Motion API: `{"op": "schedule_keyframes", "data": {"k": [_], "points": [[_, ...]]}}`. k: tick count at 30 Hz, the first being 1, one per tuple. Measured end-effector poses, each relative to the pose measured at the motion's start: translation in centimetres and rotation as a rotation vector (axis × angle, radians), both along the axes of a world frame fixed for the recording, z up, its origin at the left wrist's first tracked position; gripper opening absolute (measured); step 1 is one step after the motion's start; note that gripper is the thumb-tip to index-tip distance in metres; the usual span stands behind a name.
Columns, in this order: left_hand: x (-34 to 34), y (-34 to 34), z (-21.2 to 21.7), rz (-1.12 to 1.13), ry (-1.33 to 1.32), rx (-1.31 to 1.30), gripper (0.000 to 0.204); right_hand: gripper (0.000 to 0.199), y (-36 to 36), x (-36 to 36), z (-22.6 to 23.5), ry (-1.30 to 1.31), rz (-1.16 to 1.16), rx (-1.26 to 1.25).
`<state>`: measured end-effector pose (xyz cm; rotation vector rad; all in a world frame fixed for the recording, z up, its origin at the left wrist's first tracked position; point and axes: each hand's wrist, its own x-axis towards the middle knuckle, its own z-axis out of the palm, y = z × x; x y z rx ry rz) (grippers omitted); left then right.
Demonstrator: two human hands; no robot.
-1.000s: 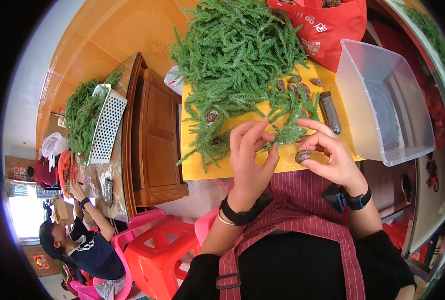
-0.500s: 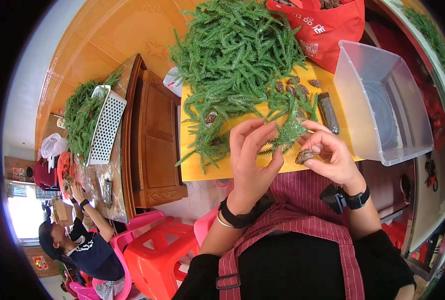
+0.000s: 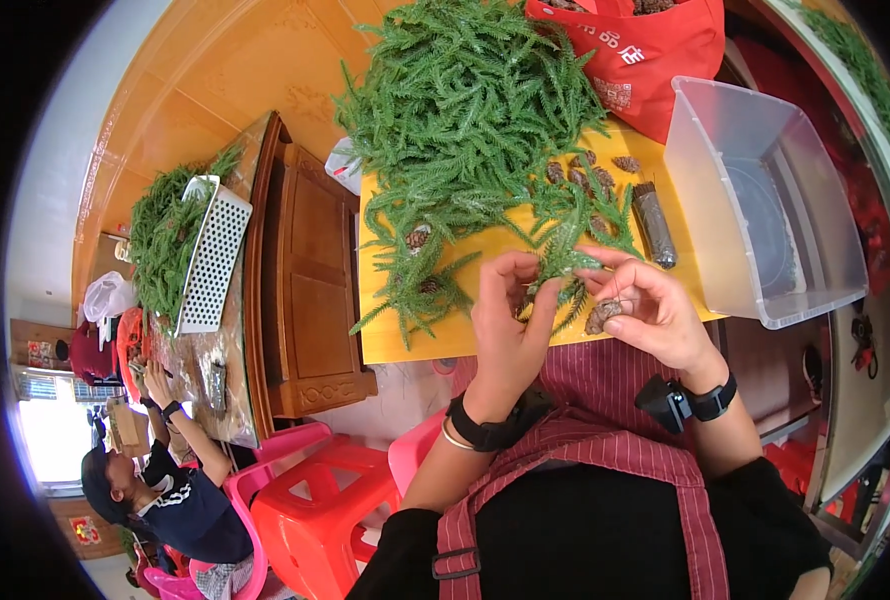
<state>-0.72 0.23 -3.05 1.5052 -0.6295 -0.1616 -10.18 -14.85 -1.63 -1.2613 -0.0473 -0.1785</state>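
My left hand [image 3: 512,325] is closed, thumb against fingers, on an artificial pine sprig [image 3: 563,255] above the front edge of the yellow table [image 3: 390,345]. Thumb and forefinger of my right hand [image 3: 657,318] pinch a small brown pine cone [image 3: 603,316] with a thin wire rising from it. The other fingertips of that hand touch the sprig's right side. Beyond my hands spreads a large heap of green pine sprigs [image 3: 465,110], and loose pine cones [image 3: 625,163] lie to its right. A dark bundle of wires [image 3: 653,225] rests beside them.
At the right stands a clear plastic bin [image 3: 765,200]; behind it is a red bag [image 3: 655,60] holding pine cones. To the left are a red stool [image 3: 315,510] and a wooden cabinet [image 3: 310,270]. Another person [image 3: 180,500] works at a table with a white basket [image 3: 215,255].
My left hand has shifted right and its spread fingers have closed round the sprig. My right hand keeps the pine cone, almost in the same place.
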Motion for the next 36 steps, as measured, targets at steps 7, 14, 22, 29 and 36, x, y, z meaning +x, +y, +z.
{"op": "schedule_keyframes", "data": {"k": [7,14,22,29,36], "points": [[-0.3,-0.3,1.1,0.063,-0.248,0.208,0.046,0.02,-0.3,-0.4,0.3,0.05,0.032,0.067],[-0.3,-0.8,0.4,0.188,-0.165,-0.009,0.04,0.022,0.4,-0.4,0.1,0.035,0.016,0.122],[0.4,-0.1,0.0,0.126,-0.073,-0.013,0.022,0.021,0.4,-0.4,0.3,0.031,-0.023,0.113],[0.3,0.0,1.2,0.022,0.158,-0.09,0.015,0.018,0.4,-0.4,0.8,0.004,-0.051,0.041],[0.8,-0.1,1.9,0.018,0.386,-0.174,0.016,0.02,0.8,-0.3,2.3,-0.047,-0.104,-0.095]]}}
